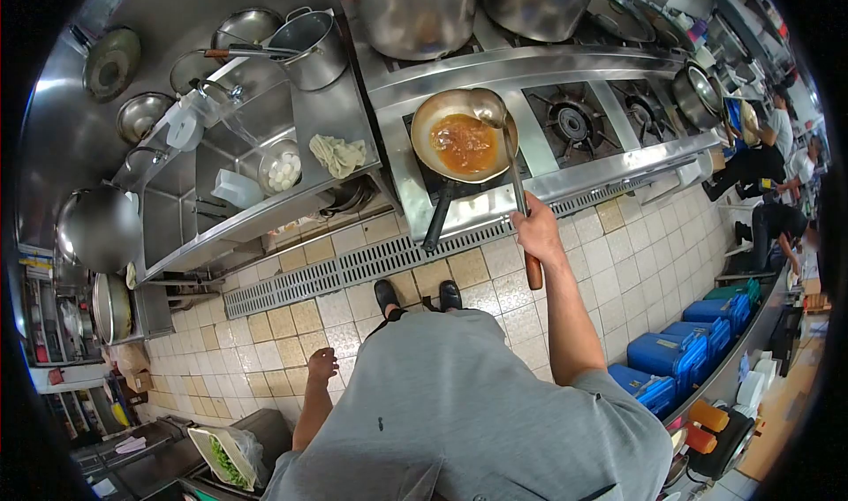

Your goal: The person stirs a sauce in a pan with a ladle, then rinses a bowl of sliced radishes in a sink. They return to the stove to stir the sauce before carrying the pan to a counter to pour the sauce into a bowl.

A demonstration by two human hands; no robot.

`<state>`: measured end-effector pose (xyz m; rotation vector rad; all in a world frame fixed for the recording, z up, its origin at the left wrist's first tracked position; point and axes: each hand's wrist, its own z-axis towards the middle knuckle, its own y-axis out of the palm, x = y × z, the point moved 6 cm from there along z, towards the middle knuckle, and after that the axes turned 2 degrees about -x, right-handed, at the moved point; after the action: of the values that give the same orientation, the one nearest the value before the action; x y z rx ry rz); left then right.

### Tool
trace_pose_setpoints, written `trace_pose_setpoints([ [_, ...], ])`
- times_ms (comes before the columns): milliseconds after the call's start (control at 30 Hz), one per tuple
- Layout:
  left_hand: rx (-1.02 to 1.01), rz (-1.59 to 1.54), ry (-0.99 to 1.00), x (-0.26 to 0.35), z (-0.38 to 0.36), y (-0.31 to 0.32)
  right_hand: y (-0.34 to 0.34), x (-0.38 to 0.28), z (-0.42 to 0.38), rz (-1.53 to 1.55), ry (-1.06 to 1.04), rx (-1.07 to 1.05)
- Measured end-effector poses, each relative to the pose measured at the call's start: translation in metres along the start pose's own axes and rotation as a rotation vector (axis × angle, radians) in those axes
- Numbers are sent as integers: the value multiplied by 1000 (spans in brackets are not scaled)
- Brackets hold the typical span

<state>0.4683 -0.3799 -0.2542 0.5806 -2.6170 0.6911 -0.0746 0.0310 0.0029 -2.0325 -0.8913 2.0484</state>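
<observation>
My right hand is closed around the long handle of a ladle, whose wooden end sticks out below my fist. The ladle's bowl rests at the upper right of a wok on the stove. Brown, bubbling liquid lies in the wok. The wok's black handle points toward me, and no hand is on it. Down by my left side hangs my left hand, holding nothing, its fingers loosely bent and a little apart.
Two large pots stand behind the wok. Bare gas burners are to its right. At left is a sink beside a crumpled cloth and a saucepan. Blue bins line the right; several people are farther off.
</observation>
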Motion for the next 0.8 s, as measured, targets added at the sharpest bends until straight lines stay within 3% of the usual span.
trace_pose_setpoints([
  [100, -12, -5, -18, -5, -1, 0, 6, 9, 6, -55, -98, 60],
  [167, -22, -22, -36, -17, 7, -3, 19, 31, 9, 19, 115, -76],
  [200, -54, 79, 8, -31, 25, -6, 19, 24, 7, 19, 116, -73],
  [267, -114, 167, 148, -30, 25, -3, 31, 14, -9, 344, 386, -211],
  [300, -127, 179, 156, -29, 25, -2, 29, 14, -13, 346, 391, -192],
  [400, -89, 333, 272, -29, 26, 1, 41, 2, -31, 1127, 639, -317],
  [500, -98, 363, 306, -20, 29, 5, 37, 3, -34, 1166, 639, -333],
  [533, -113, 375, 318, -16, 26, 6, 33, 3, -36, 1025, 612, -326],
  [600, -73, 50, 50, -21, 36, 6, 33, 18, -37, 884, 586, -236],
  [633, -100, 77, 1, -18, 42, 8, 27, 15, -39, 816, 578, -206],
  [667, -98, 165, 51, -26, 66, 4, 20, 7, -39, 747, 540, -150],
  [700, -189, 836, 426, -26, 99, 10, 22, 18, -36, 672, 523, -109],
  [733, -2, 1459, 883, -13, 103, 19, 12, 3, -33, 612, 450, -217],
  [800, 19, 1297, 916, -7, 97, 19, -1, -13, -35, 534, 404, -175],
])
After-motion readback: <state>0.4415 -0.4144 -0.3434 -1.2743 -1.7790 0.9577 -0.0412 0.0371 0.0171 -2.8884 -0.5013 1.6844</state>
